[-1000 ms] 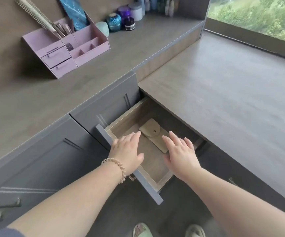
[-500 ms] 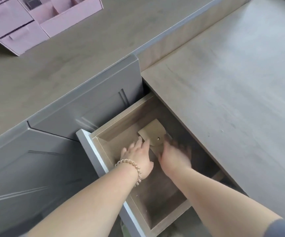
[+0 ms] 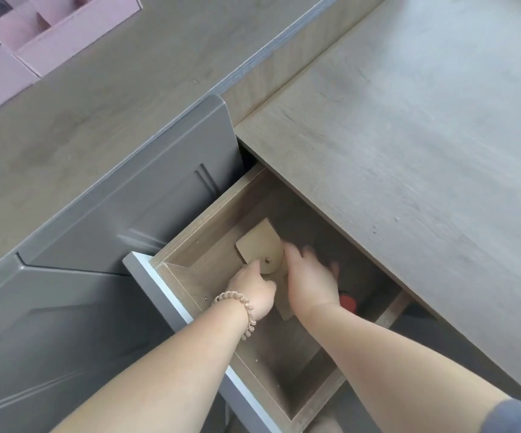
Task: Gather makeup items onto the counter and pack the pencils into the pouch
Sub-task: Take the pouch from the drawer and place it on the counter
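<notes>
A tan pouch (image 3: 257,245) with a snap button lies in the open wooden drawer (image 3: 200,235). My left hand (image 3: 254,289), a beaded bracelet on its wrist, rests on the pouch's near left edge with fingers curled at it. My right hand (image 3: 310,281) lies over the pouch's right side, fingers spread and blurred, reaching toward the dark back of the drawer. A small red object (image 3: 347,303) shows just right of my right wrist. No pencils are visible.
The drawer sticks out from grey cabinet fronts (image 3: 128,207) under a wood-grain counter (image 3: 409,135). A raised counter (image 3: 81,98) at the left carries a pink organiser (image 3: 19,54) in the top left corner. The drawer's grey front panel (image 3: 159,292) is beside my left forearm.
Both hands have gone from above the drawer down into it and onto the pouch. The view has tilted down and closer, and a red object has come into sight.
</notes>
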Available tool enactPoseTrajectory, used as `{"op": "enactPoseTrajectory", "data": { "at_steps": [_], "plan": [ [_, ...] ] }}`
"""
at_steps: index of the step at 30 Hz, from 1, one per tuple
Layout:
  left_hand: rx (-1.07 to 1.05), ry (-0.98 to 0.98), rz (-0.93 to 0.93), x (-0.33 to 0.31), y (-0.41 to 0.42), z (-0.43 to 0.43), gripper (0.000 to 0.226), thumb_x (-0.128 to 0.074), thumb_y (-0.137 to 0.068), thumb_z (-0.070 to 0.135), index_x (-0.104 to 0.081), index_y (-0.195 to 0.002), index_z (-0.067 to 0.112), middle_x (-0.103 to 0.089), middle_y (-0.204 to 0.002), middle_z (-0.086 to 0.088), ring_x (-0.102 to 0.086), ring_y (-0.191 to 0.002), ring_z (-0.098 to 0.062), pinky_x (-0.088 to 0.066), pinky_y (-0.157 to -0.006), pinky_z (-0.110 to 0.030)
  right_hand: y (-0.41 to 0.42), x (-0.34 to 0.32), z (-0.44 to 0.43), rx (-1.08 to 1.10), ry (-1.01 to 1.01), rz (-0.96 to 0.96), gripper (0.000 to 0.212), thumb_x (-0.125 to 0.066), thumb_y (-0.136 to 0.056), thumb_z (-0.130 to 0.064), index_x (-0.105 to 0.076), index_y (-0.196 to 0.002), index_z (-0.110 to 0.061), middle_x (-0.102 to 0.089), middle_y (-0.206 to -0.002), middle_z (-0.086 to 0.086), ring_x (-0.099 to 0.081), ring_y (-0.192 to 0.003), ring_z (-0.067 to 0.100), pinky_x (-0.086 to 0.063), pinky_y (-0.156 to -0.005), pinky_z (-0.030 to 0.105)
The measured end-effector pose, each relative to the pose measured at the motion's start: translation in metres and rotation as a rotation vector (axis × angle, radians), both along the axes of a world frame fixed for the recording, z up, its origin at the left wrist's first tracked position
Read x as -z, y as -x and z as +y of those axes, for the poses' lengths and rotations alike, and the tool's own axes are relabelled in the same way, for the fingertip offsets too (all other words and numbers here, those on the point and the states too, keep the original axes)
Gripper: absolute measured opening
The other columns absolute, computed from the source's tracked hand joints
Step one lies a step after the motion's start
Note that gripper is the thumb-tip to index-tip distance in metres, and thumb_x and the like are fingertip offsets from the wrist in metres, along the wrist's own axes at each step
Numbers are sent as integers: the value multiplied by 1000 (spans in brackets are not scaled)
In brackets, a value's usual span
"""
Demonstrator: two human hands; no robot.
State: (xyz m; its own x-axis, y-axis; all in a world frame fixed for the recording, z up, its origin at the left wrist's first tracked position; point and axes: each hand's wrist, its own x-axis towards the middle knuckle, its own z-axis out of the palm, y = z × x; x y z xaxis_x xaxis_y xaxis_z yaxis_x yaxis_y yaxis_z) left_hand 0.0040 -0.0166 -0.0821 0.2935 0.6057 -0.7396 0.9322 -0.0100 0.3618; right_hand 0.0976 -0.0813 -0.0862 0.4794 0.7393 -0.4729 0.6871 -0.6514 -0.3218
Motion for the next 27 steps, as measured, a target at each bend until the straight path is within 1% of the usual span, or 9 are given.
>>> {"op": "enactPoseTrajectory", "data": {
  "at_steps": [2, 4, 7, 10, 13, 15, 18, 23, 27],
  "plan": [
    [-72, 33, -61, -12, 5, 2, 41, -47, -84, 19, -47, -124, 28, -61, -106, 0, -59, -94, -28, -49, -84, -33, 11, -12, -5, 20, -72, 41, 63, -50, -80, -3, -34, -135, -30, -51, -113, 5, -57, -94, 34, -34, -103, 49],
    [-96, 35, -115, -32, 12, 1, 46, -48, -87, 21, -43, -133, 27, -59, -126, -3, -57, -109, -28, -43, -95, -34, 27, -28, -15, 54, -173, 19, 55, -51, -80, -5, -44, -128, -30, -54, -103, 4, -58, -89, 33, -29, -108, 51],
    [-167, 47, -229, -57, 18, -3, 67, -47, -93, 35, -14, -149, 22, -38, -150, -5, -42, -133, -27, -32, -106, -35, 40, -55, -26, 162, -300, 23, 44, -49, -87, -8, -50, -125, -29, -55, -104, 1, -56, -100, 23, -21, -115, 47],
    [-220, 50, -393, -90, 19, -9, 76, -50, -91, 47, -11, -150, 21, -32, -152, -5, -36, -137, -25, -28, -112, -37, 49, -93, -40, 371, -518, 47, 45, -51, -90, -9, -49, -129, -32, -55, -102, -4, -51, -101, 17, -37, -105, 46],
    [-223, 200, -567, -116, 11, -23, 68, -62, -79, 58, -43, -135, 23, -59, -128, 1, -61, -108, -17, -48, -96, -37, 48, -130, -64, 542, -723, 34, 46, -54, -88, -12, -51, -127, -34, -51, -94, -12, -55, -92, 17, -48, -89, 41],
    [-175, 232, -690, -140, 0, -40, 37, -65, -84, 36, -57, -117, 20, -71, -102, 0, -68, -87, -14, -57, -80, -36, 41, -156, -90, 600, -795, -24, 45, -54, -87, -11, -51, -127, -31, -48, -90, -17, -55, -90, 16, -49, -88, 40],
    [-54, 189, -805, -182, -24, -77, 28, -63, -87, 15, -53, -113, 20, -68, -92, -6, -68, -86, -19, -57, -79, -40, 23, -187, -143, 693, -829, -161, 46, -57, -84, -10, -51, -127, -28, -43, -87, -23, -55, -85, 19, -48, -88, 42],
    [306, 104, -882, -230, -66, -167, 32, -65, -85, 21, -50, -112, 31, -64, -80, -5, -66, -78, -21, -58, -72, -41, 2, -217, -247, 877, -791, -341, 47, -65, -82, -15, -53, -126, -27, -50, -87, -12, -56, -81, 19, -48, -87, 42],
    [508, 56, -907, -245, -102, -257, 34, -65, -86, 22, -49, -115, 31, -63, -78, -1, -64, -75, -15, -52, -63, -29, -23, -227, -339, 999, -801, -409, 49, -67, -80, -13, -55, -124, -28, -51, -84, -9, -57, -78, 22, -48, -87, 45]
  ]
}}
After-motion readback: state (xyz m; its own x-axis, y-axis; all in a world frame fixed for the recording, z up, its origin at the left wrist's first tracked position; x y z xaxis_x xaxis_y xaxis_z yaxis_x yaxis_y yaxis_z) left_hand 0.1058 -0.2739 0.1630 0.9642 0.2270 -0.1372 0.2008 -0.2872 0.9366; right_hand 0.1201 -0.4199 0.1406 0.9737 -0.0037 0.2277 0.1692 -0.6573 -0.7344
